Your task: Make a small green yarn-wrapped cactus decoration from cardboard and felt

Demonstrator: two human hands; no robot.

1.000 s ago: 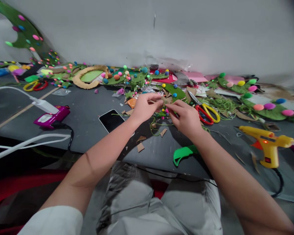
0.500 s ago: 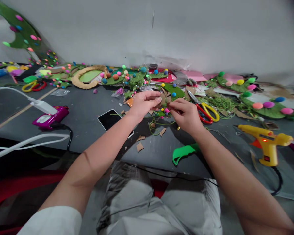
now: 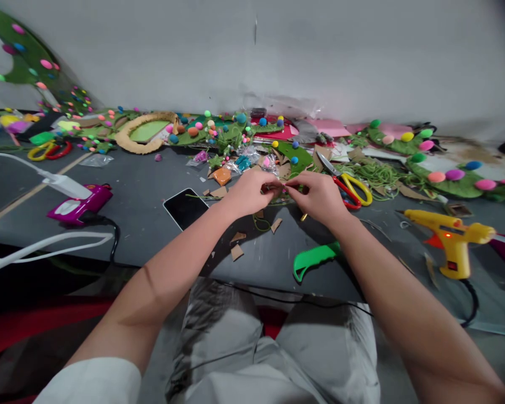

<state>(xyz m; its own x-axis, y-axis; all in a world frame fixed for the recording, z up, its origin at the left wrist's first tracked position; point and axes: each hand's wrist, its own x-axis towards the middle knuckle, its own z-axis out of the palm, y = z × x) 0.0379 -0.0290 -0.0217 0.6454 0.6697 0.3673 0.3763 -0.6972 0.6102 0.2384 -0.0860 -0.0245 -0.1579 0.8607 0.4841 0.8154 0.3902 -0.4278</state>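
My left hand point(image 3: 256, 192) and my right hand point(image 3: 317, 194) meet over the middle of the table, fingertips almost touching. Both are closed in a pinch. A tiny pink spot shows between the fingertips, but what they hold is too small and covered to name. Green yarn point(image 3: 261, 223) loops on the table just under the hands. Right of my right hand lie scissors point(image 3: 353, 189) with red and yellow handles. Nearer me rests a green-handled cutter point(image 3: 315, 259), partly hidden by my right forearm. A phone point(image 3: 186, 209) lies beside my left forearm.
A yellow glue gun point(image 3: 454, 238) with a lit red light stands at the right. Purple power socket point(image 3: 82, 203) and white cables are on the left. Cardboard scraps point(image 3: 237, 252) lie near the front. Green felt pieces with pom-poms point(image 3: 454, 175) and a tan ring point(image 3: 141, 134) line the wall.
My left hand has moved right and down toward my right hand, its fingers curling into a pinch. An orange packet and small plastic bags behind it now show more. The view has shifted slightly.
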